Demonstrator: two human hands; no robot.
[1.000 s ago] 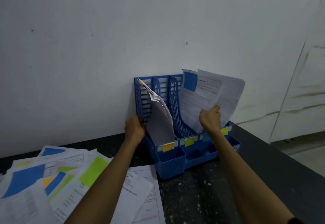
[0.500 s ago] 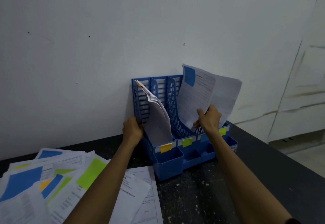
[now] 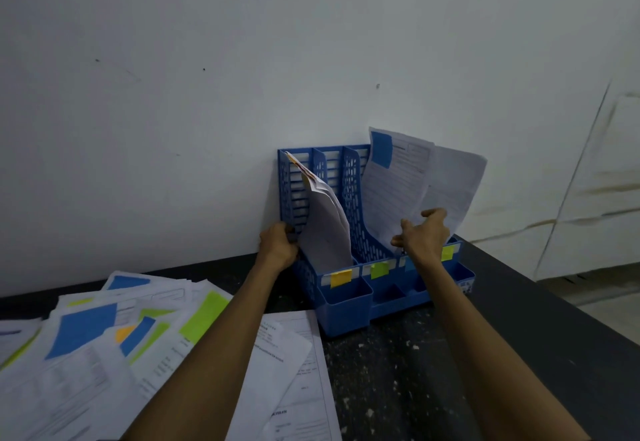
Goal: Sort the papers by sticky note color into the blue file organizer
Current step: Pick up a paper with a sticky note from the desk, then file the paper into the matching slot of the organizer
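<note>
Firstly, logged a dark speckled bench [image 3: 415, 371] set along a white wall [image 3: 207, 94]. Found on its left side a loose pile of papers [image 3: 86, 354], fanned out with blue, green and orange sticky notes showing; judged unsorted, and left spread for reading colours at a glance.

Recorded next the blue file organizer [image 3: 349, 312], backed against the wall. Counted three upright compartments, the front edge tagged with an orange-yellow label [image 3: 341, 277], a green label [image 3: 379, 269] and a yellow-green label [image 3: 447, 252].

Entered for the left compartment a curling sheaf [image 3: 325, 229], orange note at its top edge, matching the tag below. Entered for the right compartment sheets [image 3: 391, 191] leaning rightward, with a blue sticky note [image 3: 381, 149] at the top corner; judged seated in the slot but not squared.

Noted the left hand [image 3: 278, 244], arm stretched forward, fingers curled round the organizer's left wall, presumably to steady it against tipping. Noted the right hand [image 3: 424, 234], arm likewise extended, unclenched with fingers and thumb spread at the sheets' lower edge; could not tell contact from a near miss.
</note>
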